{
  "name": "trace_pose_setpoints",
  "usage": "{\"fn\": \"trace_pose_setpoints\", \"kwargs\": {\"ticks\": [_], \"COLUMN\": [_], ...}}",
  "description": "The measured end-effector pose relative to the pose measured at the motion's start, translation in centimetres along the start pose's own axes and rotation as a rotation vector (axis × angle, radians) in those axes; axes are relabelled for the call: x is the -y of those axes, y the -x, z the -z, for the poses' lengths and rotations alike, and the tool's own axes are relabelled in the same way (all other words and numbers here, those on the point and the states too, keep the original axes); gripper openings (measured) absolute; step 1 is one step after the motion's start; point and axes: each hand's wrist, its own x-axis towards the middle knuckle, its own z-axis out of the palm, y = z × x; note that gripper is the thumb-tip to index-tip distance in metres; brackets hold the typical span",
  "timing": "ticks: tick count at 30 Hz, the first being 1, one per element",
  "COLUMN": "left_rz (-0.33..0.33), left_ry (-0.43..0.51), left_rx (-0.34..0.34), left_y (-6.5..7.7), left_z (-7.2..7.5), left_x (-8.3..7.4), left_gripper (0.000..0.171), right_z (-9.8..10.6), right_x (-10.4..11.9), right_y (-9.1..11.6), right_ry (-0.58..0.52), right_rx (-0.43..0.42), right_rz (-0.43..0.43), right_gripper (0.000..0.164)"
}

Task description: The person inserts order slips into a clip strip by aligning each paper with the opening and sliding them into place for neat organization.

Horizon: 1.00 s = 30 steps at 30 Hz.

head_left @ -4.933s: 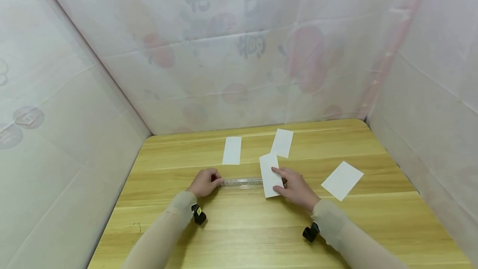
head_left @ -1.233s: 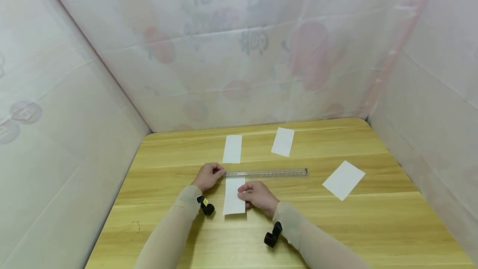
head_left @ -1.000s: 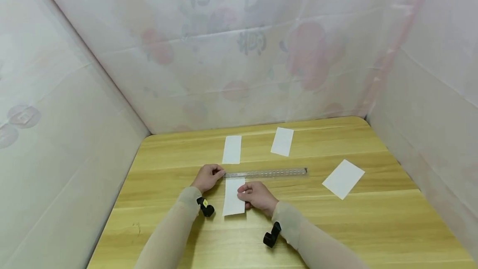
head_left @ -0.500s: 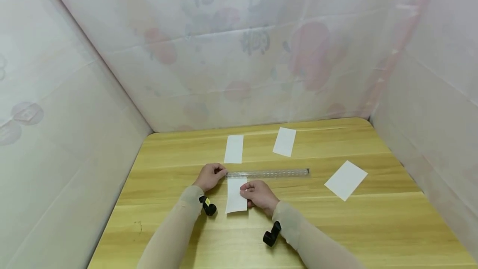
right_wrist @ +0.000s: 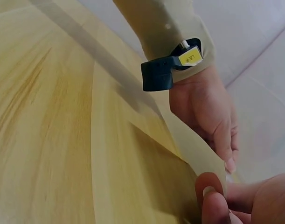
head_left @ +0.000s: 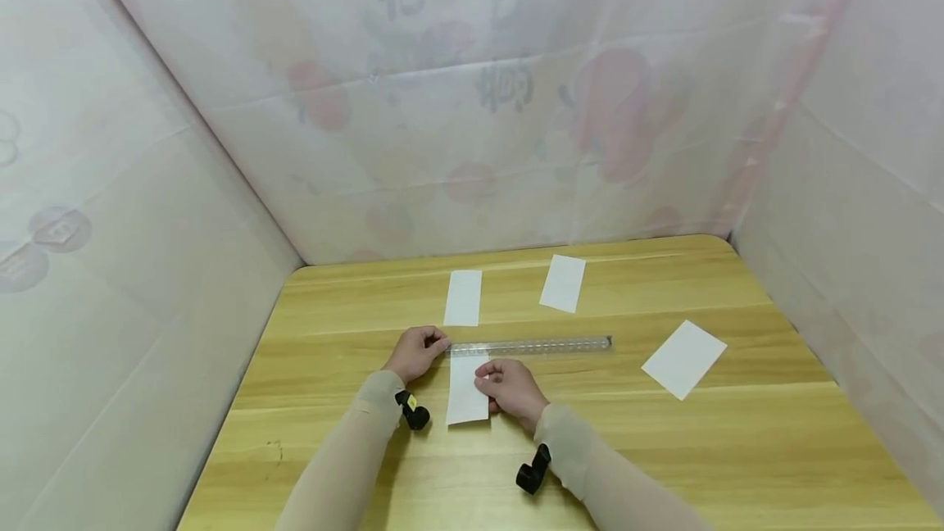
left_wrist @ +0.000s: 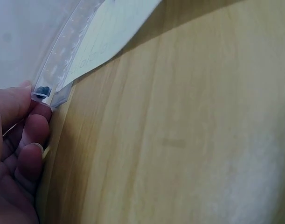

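Note:
My left hand point(head_left: 418, 351) pinches the left end of a clear, ruler-like plastic strip point(head_left: 546, 345) between thumb and finger. The strip lies crosswise, with a small dark piece at its held end in the left wrist view. A white paper slip point(head_left: 466, 400) reaches up to the strip near that end, its far edge at or under the clear plastic. My right hand point(head_left: 512, 388) pinches the slip's right edge with thumb and fingertips. In the right wrist view the paper point(right_wrist: 193, 142) curves up off the table and casts a shadow.
On the wood-grain table point(head_left: 354, 465) lie more white slips: one behind the strip point(head_left: 463, 298), a second slip point(head_left: 564, 283) to its right, and a third slip point(head_left: 684, 359) at far right. Printed cloth walls point(head_left: 457, 187) stand around the back and sides.
Since about five seconds ago, my right hand has brought its paper leftward and nearer, uncovering the strip's right part. The strip sits slightly farther back. Over the last second both hands hold nearly still.

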Motion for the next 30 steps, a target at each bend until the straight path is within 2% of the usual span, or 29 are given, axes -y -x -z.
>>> {"fn": "trace_pose_setpoints", "kwargs": {"ticks": [7,15,22,30], "left_rz": [0.008,-0.009,0.004,0.021], "left_ry": [-0.006,-0.014,-0.007,-0.010], "left_rx": [0.014,0.010,0.021,-0.009], "left_y": [0.0,-0.2,-0.4,-0.2], "left_z": [-0.5,-0.7,-0.9,-0.2], "left_x": [0.3,-0.5,-0.2,0.2], "left_gripper": [0.012,0.013,0.012,0.012], "right_z": [-0.2,0.0,0.2,0.0], "right_x": [-0.3,-0.2,-0.2,0.4], "right_y": [0.3,0.5,0.7,1.0], "right_ry": [0.000,0.033,-0.009,-0.097], "right_rx": [-0.035,-0.070,-0.075,-0.063], "right_rz": [0.000,0.030,0.013,-0.027], "right_gripper": [0.017,0.017,0.029,0.045]}}
